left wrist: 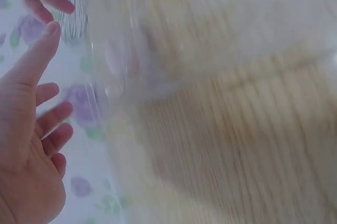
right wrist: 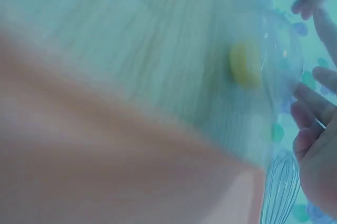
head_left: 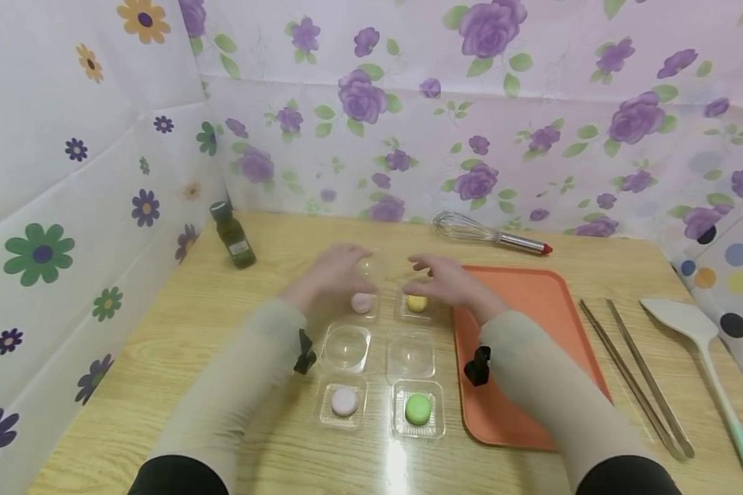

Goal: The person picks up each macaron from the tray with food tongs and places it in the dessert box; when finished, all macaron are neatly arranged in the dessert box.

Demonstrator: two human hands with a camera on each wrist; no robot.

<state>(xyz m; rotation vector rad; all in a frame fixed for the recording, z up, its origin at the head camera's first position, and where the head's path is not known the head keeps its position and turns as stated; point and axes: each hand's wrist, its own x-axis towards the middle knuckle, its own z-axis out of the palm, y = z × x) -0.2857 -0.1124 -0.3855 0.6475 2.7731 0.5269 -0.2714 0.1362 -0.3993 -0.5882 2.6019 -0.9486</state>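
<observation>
My left hand point(head_left: 337, 271) hovers at the far-left clear plastic box, which holds a pink macaron point(head_left: 362, 302); its domed lid point(head_left: 371, 268) stands behind. Thumb and fingers are apart, with nothing between them. Opposite it, my right hand point(head_left: 446, 278) reaches over the far-right box, where a yellow macaron point(head_left: 417, 303) sits partly below the fingers. In the right wrist view, loosely bent fingers point(right wrist: 313, 103) come right up to a clear dome point(right wrist: 284, 55) beside the yellow macaron. Nearer lie two opened boxes, with a pale pink macaron point(head_left: 344, 401) and a green macaron point(head_left: 417, 409).
An orange tray point(head_left: 520, 412) lies under my right forearm. Right of it are metal tongs point(head_left: 640, 375) and a white spatula point(head_left: 696, 330). A whisk point(head_left: 489, 234) lies along the back, and a dark bottle point(head_left: 233, 237) stands at the back left.
</observation>
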